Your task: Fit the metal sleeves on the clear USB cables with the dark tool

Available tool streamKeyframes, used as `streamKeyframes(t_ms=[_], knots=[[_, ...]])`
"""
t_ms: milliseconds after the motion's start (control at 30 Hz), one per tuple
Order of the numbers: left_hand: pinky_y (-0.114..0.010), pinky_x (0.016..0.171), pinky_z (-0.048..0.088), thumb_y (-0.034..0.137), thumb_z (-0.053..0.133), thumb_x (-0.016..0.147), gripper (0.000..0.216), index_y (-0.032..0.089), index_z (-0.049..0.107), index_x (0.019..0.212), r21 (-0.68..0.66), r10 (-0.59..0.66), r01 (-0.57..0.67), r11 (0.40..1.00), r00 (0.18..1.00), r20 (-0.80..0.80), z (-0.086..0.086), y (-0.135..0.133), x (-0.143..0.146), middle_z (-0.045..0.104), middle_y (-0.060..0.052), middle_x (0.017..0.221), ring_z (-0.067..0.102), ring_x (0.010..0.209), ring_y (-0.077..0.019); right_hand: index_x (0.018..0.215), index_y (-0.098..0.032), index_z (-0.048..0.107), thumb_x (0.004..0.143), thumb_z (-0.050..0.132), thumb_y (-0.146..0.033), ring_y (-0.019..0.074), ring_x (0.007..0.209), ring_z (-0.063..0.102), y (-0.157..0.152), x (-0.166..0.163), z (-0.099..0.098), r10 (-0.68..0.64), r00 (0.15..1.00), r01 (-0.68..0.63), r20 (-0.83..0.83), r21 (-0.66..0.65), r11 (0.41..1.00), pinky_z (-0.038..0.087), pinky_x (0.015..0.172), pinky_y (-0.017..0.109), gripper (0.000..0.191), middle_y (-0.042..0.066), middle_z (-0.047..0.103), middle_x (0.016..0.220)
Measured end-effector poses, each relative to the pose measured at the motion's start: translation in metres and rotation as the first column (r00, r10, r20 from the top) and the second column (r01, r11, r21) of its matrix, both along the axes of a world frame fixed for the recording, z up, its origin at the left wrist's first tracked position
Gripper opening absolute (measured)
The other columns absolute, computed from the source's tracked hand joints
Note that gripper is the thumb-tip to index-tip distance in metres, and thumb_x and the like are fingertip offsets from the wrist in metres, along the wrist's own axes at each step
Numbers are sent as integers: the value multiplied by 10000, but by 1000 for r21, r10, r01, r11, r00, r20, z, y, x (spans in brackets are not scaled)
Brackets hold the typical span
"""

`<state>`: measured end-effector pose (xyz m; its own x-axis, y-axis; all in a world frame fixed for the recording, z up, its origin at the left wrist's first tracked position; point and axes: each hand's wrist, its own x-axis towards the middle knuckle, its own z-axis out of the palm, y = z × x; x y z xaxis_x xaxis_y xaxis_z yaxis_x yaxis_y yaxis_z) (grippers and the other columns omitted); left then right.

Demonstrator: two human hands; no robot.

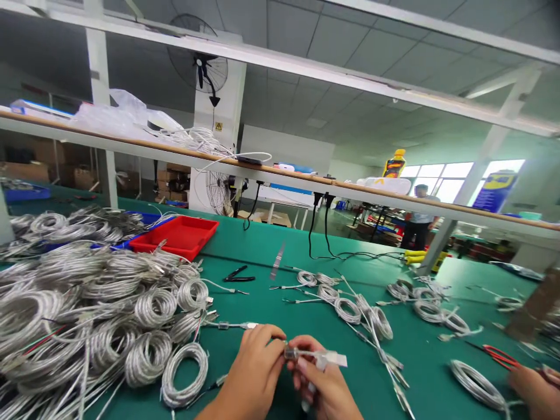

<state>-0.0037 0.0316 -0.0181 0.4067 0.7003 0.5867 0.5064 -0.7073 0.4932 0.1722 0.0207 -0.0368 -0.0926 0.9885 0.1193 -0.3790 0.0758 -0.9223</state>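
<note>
My left hand point(256, 370) and my right hand point(321, 382) meet low in the middle of the view, both pinched on a small cable connector point(292, 353). A clear plastic piece point(332, 357) sticks out to the right from the connector. The cable point(227, 325) runs left from my left hand toward a big heap of coiled silver cables point(100, 309). More silver coils point(350, 309) lie just beyond my hands on the green table point(271, 309).
A red tray point(179, 233) sits behind the heap. Black cutters point(236, 274) lie mid-table. Another person's hand point(536, 388) is at the lower right near red-handled scissors point(501, 356) and more coils point(433, 309). A shelf point(280, 172) crosses overhead.
</note>
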Motion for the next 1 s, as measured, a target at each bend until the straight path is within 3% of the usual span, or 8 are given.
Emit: streamKeyframes(t_ms=[133, 233, 333, 467, 700, 800, 900, 1000], knots=[[-362, 809, 447, 172, 325, 1044, 326, 204, 614, 897, -8, 12, -11, 1000, 999, 49, 5, -3, 2, 674, -50, 879, 600, 846, -215, 1039, -191, 689, 644, 914, -502, 176, 709, 616, -4, 5, 14, -56, 992, 54, -113, -18, 998, 510, 623, 242, 550, 47, 686, 824], [-367, 790, 405, 177, 289, 1048, 342, 203, 566, 849, -20, 14, -13, 1000, 999, 49, 7, -7, 1, 640, -37, 822, 566, 810, -215, 996, -196, 675, 708, 878, -539, 192, 769, 633, -6, 7, 17, -78, 991, 72, -111, -56, 996, 539, 684, 264, 491, 48, 687, 873], [-371, 767, 375, 174, 301, 1038, 339, 212, 537, 798, -14, -13, 14, 1000, 1000, 1, 8, -9, 0, 627, -27, 770, 544, 760, -218, 968, -191, 649, 741, 851, -590, 124, 509, 532, 0, 0, 8, -46, 996, 38, -72, -111, 993, 457, 458, 217, 501, -15, 615, 691], [-361, 745, 372, 171, 320, 1041, 345, 220, 518, 762, 10, -11, 12, 1000, 998, -58, 6, -5, -2, 631, -14, 713, 550, 709, -210, 757, -195, 552, 714, 854, -601, 27, 320, 226, 16, -13, -9, 66, 997, -73, -38, -231, 970, 177, 285, 137, 508, -99, 441, 494], [-361, 680, 334, 95, 368, 973, 278, 210, 558, 805, 54, 34, -26, 998, 988, -149, -3, 6, -4, 633, -41, 767, 512, 721, -227, 912, -206, 595, 704, 834, -648, 34, 351, 283, 22, 0, -11, 130, 991, -136, -40, -245, 960, 267, 324, 162, 544, -87, 499, 596], [-365, 701, 343, 99, 355, 997, 280, 204, 608, 943, 26, 11, -6, 1000, 986, -166, -6, 5, -5, 623, -47, 836, 502, 765, -231, 953, -216, 608, 836, 714, -693, 79, 424, 361, 9, 9, -3, 110, 973, -83, 201, -139, 987, 313, 393, 194, 503, -70, 479, 617], [-366, 716, 351, 147, 325, 1048, 298, 206, 611, 990, -13, -40, 39, 999, 984, -174, -4, 4, -6, 583, -47, 860, 478, 793, -236, 960, -227, 615, 1006, 550, -550, 181, 760, 547, -3, 12, 14, -50, 791, -81, 610, 187, 979, 470, 670, 267, 332, 20, 604, 867], [-360, 710, 355, 151, 310, 1064, 305, 195, 589, 947, -26, -89, 86, 996, 978, -188, -1, 1, -7, 538, -41, 842, 450, 785, -234, 976, -238, 556, 1071, 422, -369, 185, 831, 530, -9, 12, 27, -52, 687, -186, 724, 244, 952, 452, 783, 279, 210, 7, 578, 916]])
